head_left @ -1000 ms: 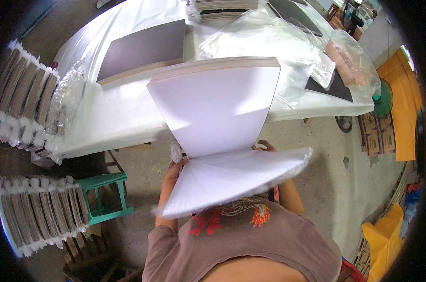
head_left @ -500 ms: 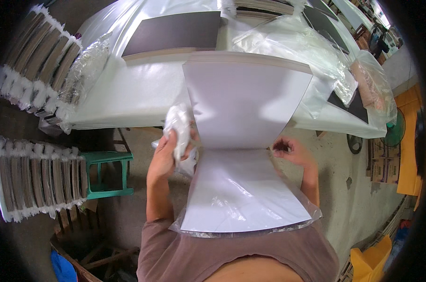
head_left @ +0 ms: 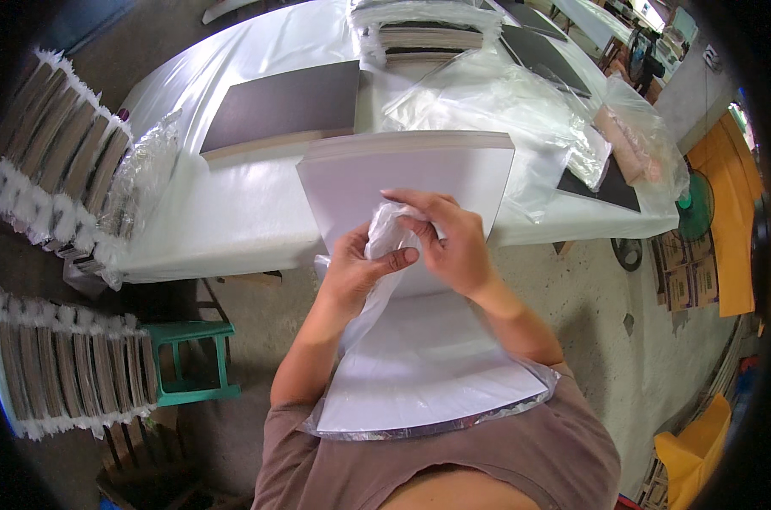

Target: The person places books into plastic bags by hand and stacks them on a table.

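In front of my chest, my left hand grips a bunched clear plastic bag. My right hand has come to the top of the bunch, its thumb and fingers closed on the plastic. Behind both hands a thick stack of white sheets stands propped upright against the table edge, its pale layered edge on top. Nearer to me, a white panel in clear film slopes down to my shirt. Part of the join between stack and panel is hidden by my hands.
The table has a white plastic cover. On it lie a dark-topped stack, loose clear plastic and a wrapped pinkish bundle. Wrapped stacks stand at left, with more beside a green stool.
My right hand has moved from beside the panel up and left to the plastic. My left hand has carried the bunch right, in front of the stack. The whole view has shifted.
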The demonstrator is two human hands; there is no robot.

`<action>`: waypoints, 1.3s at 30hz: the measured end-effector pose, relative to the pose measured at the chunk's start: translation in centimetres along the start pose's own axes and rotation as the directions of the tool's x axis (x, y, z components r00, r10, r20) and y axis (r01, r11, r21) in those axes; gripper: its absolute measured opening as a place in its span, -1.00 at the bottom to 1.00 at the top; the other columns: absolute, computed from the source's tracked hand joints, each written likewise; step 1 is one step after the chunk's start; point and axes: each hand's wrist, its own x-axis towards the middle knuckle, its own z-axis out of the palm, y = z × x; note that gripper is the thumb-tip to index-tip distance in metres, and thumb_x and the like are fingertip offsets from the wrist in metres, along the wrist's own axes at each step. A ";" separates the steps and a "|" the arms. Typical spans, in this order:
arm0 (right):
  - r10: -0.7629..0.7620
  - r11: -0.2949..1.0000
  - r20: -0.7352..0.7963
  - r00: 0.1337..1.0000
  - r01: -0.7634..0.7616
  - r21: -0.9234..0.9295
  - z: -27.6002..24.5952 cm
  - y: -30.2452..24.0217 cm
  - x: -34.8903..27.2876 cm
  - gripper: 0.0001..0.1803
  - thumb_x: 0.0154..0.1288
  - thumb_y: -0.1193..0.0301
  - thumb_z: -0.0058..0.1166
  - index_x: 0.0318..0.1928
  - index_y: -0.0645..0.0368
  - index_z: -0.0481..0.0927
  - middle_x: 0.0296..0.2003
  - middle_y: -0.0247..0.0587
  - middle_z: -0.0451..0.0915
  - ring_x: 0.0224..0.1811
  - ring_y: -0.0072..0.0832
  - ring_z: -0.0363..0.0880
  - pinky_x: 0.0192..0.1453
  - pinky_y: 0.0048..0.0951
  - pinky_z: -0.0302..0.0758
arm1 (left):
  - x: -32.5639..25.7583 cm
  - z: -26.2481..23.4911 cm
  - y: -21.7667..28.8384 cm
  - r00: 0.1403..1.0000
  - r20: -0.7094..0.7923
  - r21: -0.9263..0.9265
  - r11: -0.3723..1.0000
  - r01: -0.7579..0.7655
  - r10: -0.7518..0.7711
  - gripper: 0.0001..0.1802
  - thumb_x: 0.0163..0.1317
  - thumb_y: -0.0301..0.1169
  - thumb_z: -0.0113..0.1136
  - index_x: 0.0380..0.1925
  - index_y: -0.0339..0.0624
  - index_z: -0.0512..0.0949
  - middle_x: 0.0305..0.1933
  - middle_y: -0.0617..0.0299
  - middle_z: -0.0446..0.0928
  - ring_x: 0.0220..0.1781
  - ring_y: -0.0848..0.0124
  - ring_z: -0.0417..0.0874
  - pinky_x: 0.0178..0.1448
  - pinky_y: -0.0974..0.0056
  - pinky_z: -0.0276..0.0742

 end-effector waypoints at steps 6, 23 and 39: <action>0.121 0.991 -0.011 0.993 -0.120 0.066 0.1 1.1 -0.9 -0.40 -0.02 0.54 0.10 0.09 0.13 0.23 -0.21 -0.20 0.53 -0.30 -0.41 0.54 -0.17 -0.47 0.40 | 0.4 -0.4 -1.6 0.993 -0.119 -0.336 0.941 -0.037 -0.004 -0.78 0.04 -0.49 0.16 -0.28 -0.26 0.44 -0.31 0.27 0.48 -0.29 0.53 0.48 -0.23 0.40 0.40; 0.463 0.761 -0.053 0.885 -0.366 0.536 0.2 1.8 -0.4 -0.49 0.01 0.50 0.14 0.01 0.20 0.28 -0.45 -0.32 0.52 -0.41 -0.63 0.46 -0.27 -0.63 0.38 | 0.5 -0.1 -1.5 0.984 -0.174 -0.496 0.859 -0.127 0.045 -0.70 0.01 -0.51 0.19 -0.59 -0.05 0.21 -0.38 0.31 0.39 -0.25 0.50 0.43 -0.19 0.37 0.39; 0.392 0.730 0.081 0.916 -0.364 0.579 -0.7 0.4 0.6 -0.51 0.09 0.55 0.03 0.06 0.18 0.22 -0.26 -0.23 0.56 -0.54 -0.73 0.42 -0.54 -0.71 0.31 | 0.2 -0.4 -2.1 0.947 -0.239 -0.330 0.899 -0.287 0.215 -0.80 0.06 -0.45 0.14 -0.49 -0.07 0.28 -0.41 0.38 0.31 -0.35 0.56 0.36 -0.28 0.41 0.33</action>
